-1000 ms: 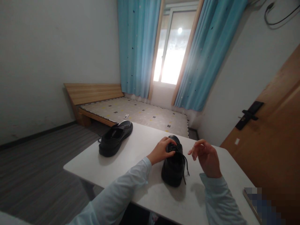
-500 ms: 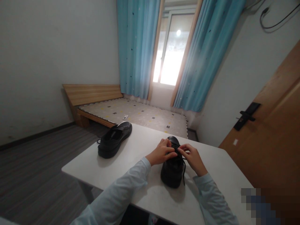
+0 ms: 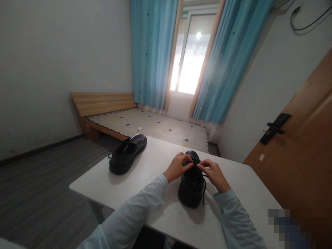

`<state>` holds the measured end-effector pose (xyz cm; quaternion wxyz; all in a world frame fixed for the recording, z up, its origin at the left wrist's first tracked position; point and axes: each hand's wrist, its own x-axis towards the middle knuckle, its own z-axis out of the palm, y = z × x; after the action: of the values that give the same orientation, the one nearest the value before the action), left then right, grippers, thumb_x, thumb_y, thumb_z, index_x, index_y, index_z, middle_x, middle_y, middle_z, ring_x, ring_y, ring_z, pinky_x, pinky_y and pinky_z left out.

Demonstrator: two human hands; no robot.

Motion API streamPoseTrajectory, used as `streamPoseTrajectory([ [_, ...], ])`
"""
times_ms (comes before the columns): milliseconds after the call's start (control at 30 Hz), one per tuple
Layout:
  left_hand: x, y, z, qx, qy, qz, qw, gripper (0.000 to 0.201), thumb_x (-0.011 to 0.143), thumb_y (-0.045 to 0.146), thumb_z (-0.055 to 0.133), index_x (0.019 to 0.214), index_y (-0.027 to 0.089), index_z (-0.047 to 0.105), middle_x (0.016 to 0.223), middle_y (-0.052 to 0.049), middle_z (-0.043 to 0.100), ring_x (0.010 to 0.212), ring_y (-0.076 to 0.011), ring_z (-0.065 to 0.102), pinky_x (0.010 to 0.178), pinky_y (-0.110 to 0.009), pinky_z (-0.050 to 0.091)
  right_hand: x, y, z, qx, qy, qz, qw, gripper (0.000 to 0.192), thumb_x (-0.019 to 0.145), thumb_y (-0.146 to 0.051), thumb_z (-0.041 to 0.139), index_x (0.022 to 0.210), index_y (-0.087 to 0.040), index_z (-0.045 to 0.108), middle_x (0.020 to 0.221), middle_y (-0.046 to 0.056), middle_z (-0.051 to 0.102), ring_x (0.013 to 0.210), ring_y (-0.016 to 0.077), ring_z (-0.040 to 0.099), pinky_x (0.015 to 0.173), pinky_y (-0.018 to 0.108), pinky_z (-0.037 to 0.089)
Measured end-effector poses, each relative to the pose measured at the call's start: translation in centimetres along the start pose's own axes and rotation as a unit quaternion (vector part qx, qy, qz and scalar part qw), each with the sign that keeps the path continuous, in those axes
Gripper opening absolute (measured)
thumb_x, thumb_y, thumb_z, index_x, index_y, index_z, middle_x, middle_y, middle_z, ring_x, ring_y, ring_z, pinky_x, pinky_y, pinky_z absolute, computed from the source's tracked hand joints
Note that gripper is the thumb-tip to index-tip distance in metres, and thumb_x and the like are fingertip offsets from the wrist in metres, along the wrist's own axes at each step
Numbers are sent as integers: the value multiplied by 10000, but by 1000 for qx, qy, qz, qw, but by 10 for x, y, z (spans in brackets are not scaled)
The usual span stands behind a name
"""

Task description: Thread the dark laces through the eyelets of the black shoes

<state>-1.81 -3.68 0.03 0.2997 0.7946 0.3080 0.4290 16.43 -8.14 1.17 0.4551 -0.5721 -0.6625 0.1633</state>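
Black leather lace-up shoe (image 3: 192,186) is sitting toe-away on the white surface (image 3: 160,162); left hand (image 3: 177,167) and right hand (image 3: 213,174) are both pinching its laces (image 3: 203,188), steadying the upper. Second matching black shoe (image 3: 127,154) is lying well apart, leftward.

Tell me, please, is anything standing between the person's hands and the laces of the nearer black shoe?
Nothing visible does. The left hand and right hand both rest on the nearer shoe, fingers pinching its laces. The other shoe lies apart, toward the table's far-left edge.
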Motion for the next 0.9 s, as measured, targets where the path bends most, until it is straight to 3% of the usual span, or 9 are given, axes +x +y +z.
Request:
streamPoseTrajectory([
  [267,-1,1,1,10,0,-10,1000,216,695,256,665,894,187,619,926,-47,540,933,-194,513,845,-353,461,2,-3,0,-6,16,-2,1000,354,718,-521,585,653,-173,594,687,60,615,672,213,587,602,335,469],
  [500,-2,1,1,13,0,-7,1000,209,700,253,657,894,185,616,930,-50,536,944,-198,510,858,-355,453,1,-2,2,-23,1,16,1000,346,680,-514,639,684,-169,610,704,58,620,648,204,581,604,334,458],
  [900,-1,0,3,27,1,-1,1000,197,713,254,645,896,189,610,932,-53,535,958,-208,502,864,-360,448,7,-1,9,-30,22,1,999,289,727,-463,546,651,-184,551,677,48,582,649,194,540,627,330,421],
])
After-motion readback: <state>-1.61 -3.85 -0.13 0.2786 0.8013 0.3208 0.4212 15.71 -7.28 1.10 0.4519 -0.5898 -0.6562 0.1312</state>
